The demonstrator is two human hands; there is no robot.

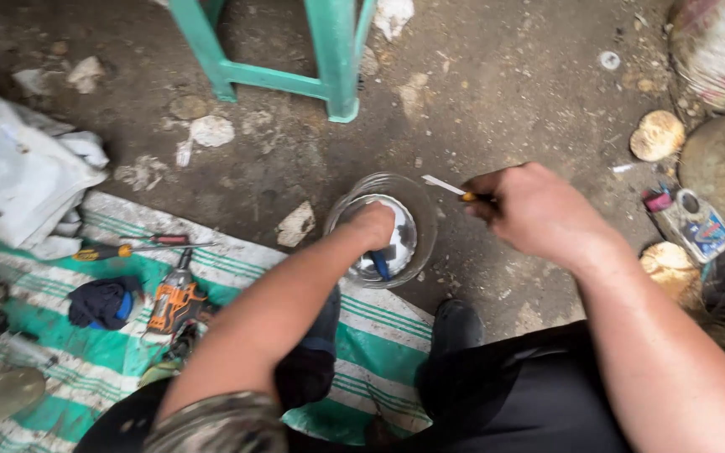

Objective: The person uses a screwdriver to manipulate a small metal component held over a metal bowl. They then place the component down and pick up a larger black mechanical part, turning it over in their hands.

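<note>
The left hand (372, 225) is down inside the clear bowl (424, 220) on the dirt floor, and its fingers are curled under, so I cannot tell whether they pinch anything. A blue-handled tool (380, 265) pokes out just below those knuckles, resting in the milky white liquid; how the fingers meet it is hidden by the back of the hand. The bowl's near wall is partly covered by the forearm, and only its far rim and right side show plainly.

The right hand (537, 211) hovers just right of the bowl's rim, fingers closed tight on a small stick (449, 186) with a white tip and a yellow band where it enters the fist. The tip points left over the rim. The rest of the stick is lost inside the grip.

Left of the left hand's fingers, well apart, the green-striped mat (237, 267) carries a yellow-handled screwdriver (102, 251), an orange power tool (174, 304) and a dark bundled cloth (104, 302); the mat's edge stops just short of the bowl. Beyond both hands stand the legs of a green stool (329, 63), with open dirt between. Right of the right hand's fingers lies a small flat tin (692, 225), near but not touching, and a tan round stone (657, 135) farther off. The person's dark shoe (455, 323) sits just below the bowl. White crumpled sheeting (18, 172) is cut off at the left edge.
</note>
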